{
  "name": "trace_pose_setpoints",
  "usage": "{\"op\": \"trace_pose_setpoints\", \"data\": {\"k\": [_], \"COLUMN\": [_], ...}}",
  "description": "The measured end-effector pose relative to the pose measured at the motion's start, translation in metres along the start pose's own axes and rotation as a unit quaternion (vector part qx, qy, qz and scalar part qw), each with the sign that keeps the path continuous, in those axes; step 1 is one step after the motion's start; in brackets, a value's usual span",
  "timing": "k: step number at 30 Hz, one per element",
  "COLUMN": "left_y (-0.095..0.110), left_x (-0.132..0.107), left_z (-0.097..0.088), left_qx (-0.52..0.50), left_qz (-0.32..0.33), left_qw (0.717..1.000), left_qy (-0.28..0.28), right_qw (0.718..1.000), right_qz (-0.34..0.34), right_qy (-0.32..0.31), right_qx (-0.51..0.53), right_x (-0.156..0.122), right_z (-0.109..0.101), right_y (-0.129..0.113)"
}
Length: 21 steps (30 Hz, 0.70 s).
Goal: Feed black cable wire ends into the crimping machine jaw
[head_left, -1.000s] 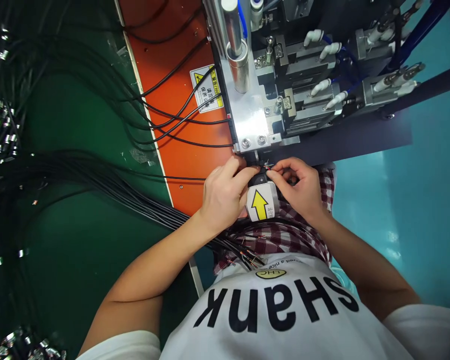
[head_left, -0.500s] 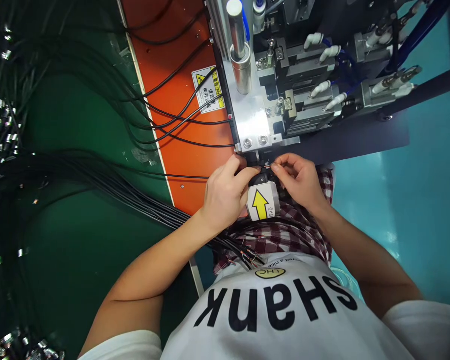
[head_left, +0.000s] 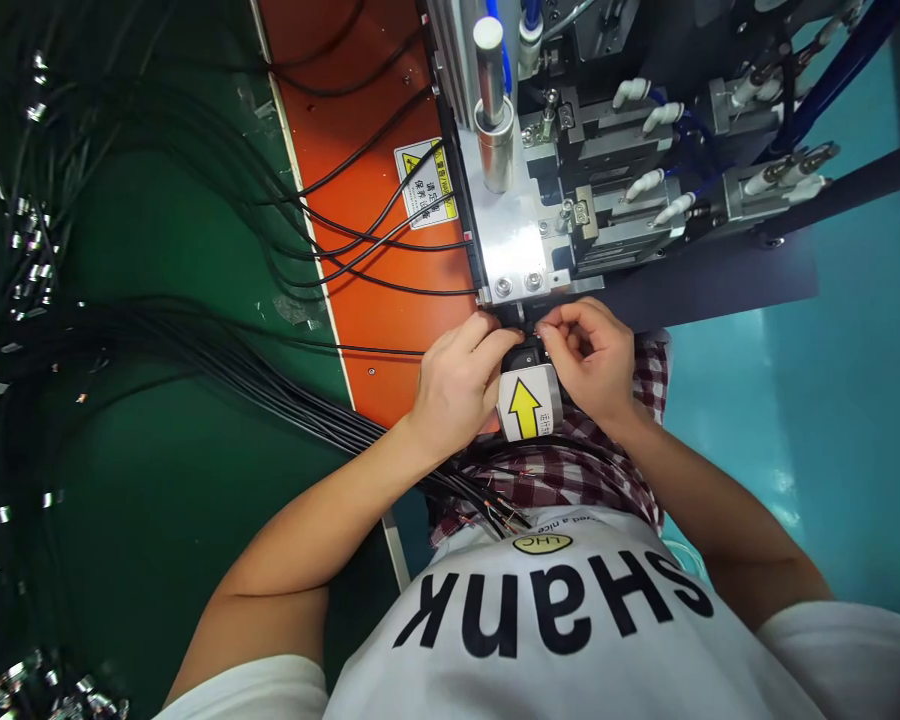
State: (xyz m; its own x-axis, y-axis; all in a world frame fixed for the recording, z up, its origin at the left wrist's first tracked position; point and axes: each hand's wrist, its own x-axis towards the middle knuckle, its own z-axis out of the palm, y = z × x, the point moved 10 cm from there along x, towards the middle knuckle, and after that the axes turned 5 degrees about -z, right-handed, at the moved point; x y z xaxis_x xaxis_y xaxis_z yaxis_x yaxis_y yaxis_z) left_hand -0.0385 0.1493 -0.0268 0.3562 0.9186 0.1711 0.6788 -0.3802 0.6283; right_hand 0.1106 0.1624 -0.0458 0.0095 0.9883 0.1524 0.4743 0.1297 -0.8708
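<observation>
My left hand (head_left: 461, 385) is closed, thumb and forefinger pinched around a black cable (head_left: 375, 351) that runs in from the left. Facing it, my right hand (head_left: 596, 360) pinches at the cable's end, where the thin wires are mostly hidden by the fingertips. Both sets of fingertips meet just below the machine's metal block (head_left: 506, 235). Under them sits a rounded machine part with a yellow arrow label (head_left: 525, 402). A bundle of black cables (head_left: 330, 425) passes beneath my left forearm, its stripped ends (head_left: 502, 515) lying at my lap.
Pneumatic cylinders with white fittings (head_left: 649, 185) fill the machine's upper right. More black cables cross the orange panel (head_left: 379, 320) beside a warning label (head_left: 426, 183). On the green mat (head_left: 172, 520) at left lie many cables with shiny metal connectors (head_left: 30, 255).
My right hand has shifted slightly left, its fingertips now closer to my left hand's. The wires seen between them earlier are now mostly covered. The view has moved slightly.
</observation>
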Motion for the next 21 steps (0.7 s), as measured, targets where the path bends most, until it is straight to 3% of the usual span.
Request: {"op": "trace_pose_setpoints", "data": {"k": [3, 8, 11, 13, 15, 18, 21], "left_y": [0.002, 0.011, 0.011, 0.008, 0.006, 0.006, 0.006], "left_x": [0.000, -0.003, -0.004, -0.005, -0.005, -0.005, -0.004], "left_z": [0.000, -0.008, -0.003, 0.001, 0.002, 0.001, 0.001], "left_qx": [0.041, 0.139, 0.104, 0.073, 0.065, 0.066, 0.064], "left_qz": [-0.003, 0.012, 0.022, 0.020, 0.016, 0.016, 0.012], "left_qw": [0.999, 0.990, 0.994, 0.997, 0.998, 0.998, 0.998], "left_qy": [0.000, 0.036, 0.013, -0.005, -0.007, -0.006, -0.008], "right_qw": [1.000, 0.988, 0.958, 0.945, 0.962, 0.997, 0.996], "right_qz": [0.004, 0.132, 0.223, 0.248, 0.204, 0.048, -0.039], "right_qy": [0.006, -0.015, -0.049, -0.074, -0.073, -0.046, -0.048], "right_qx": [-0.008, 0.082, 0.175, 0.202, 0.165, 0.025, -0.059], "right_x": [-0.003, -0.006, -0.009, -0.011, -0.008, -0.007, -0.015], "right_z": [-0.002, 0.007, 0.020, 0.025, 0.017, -0.005, -0.011], "right_y": [0.001, 0.034, 0.054, 0.058, 0.051, 0.021, 0.004]}}
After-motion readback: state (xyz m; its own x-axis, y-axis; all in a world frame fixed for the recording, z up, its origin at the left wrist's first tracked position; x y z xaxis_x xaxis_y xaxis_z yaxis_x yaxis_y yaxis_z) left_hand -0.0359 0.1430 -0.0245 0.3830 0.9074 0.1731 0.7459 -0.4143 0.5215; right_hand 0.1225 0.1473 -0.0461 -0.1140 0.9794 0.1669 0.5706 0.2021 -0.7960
